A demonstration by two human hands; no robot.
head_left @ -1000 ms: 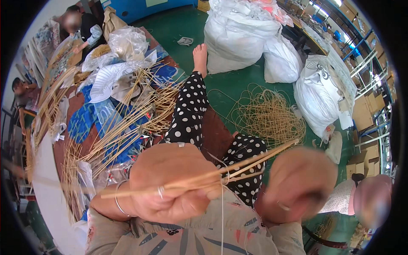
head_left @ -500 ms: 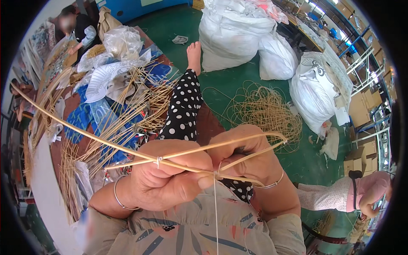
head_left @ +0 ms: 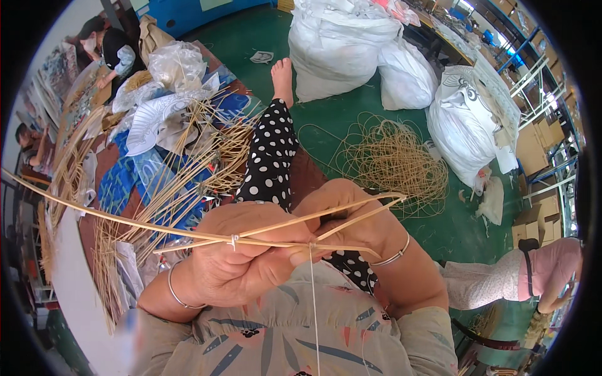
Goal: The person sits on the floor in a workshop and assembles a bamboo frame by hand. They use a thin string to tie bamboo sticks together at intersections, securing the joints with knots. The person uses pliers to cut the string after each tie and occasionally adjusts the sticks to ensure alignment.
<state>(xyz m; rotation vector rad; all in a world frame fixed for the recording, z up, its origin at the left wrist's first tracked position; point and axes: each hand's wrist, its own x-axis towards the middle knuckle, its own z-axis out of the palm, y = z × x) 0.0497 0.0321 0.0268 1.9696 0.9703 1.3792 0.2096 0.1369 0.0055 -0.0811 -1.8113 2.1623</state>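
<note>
Thin split-bamboo strips (head_left: pixel 144 229) cross in front of me in a long, bent frame. A small white thread tie (head_left: pixel 235 240) binds one crossing. My left hand (head_left: pixel 235 269) is closed round the strips just right of that tie, its thumb pressed near a second joint. At this joint a white thread (head_left: pixel 315 313) is wound and hangs straight down over my patterned top. My right hand (head_left: pixel 360 229) is closed at the same joint, its fingers pinched behind the strips; the fingertips are partly hidden. A sharply bent bamboo end sticks out above my right hand.
Bamboo sticks (head_left: pixel 182 172) lie piled at left among blue cloth and plastic bags. A tangled bamboo coil (head_left: pixel 392 163) lies on the green floor, with large white sacks (head_left: pixel 338 53) behind. Other people sit at upper left and bend over at right. Cardboard boxes (head_left: pixel 539 225) stand at right.
The bamboo frame has tilted slightly and shifted left, its long left end dropping lower. My right hand has moved a little left and up, still at the joint.
</note>
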